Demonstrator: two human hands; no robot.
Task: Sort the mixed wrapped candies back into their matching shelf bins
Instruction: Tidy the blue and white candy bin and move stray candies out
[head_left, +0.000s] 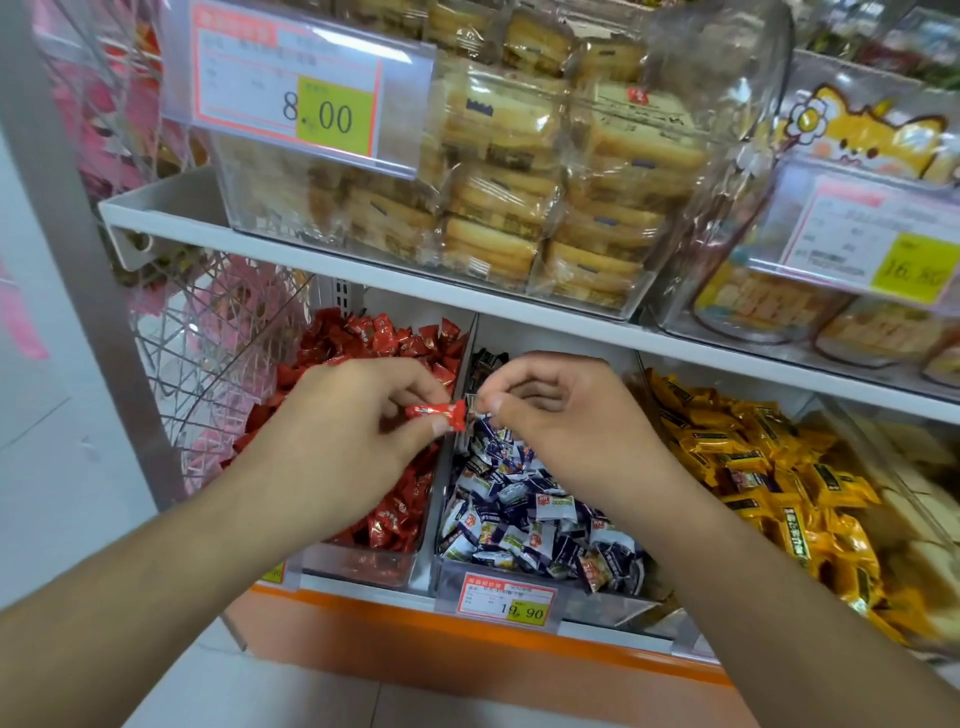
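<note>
Shop shelf (467, 299), three clear bins on the lower tier: red bin (363, 564) left, blue-white bin (519, 582) middle, yellow bin (779, 467) right. My left hand (358, 415) pinches a red candy (434, 413) between thumb and fingers, long axis lying left-right, right at the divider (457, 436) between red and blue-white. Its home bin sits directly below-left of the grip, so the drop is short. My right hand (561, 410) hovers over blue-white, fingers curled narrow; probably pinching something small, but I can't tell.
</note>
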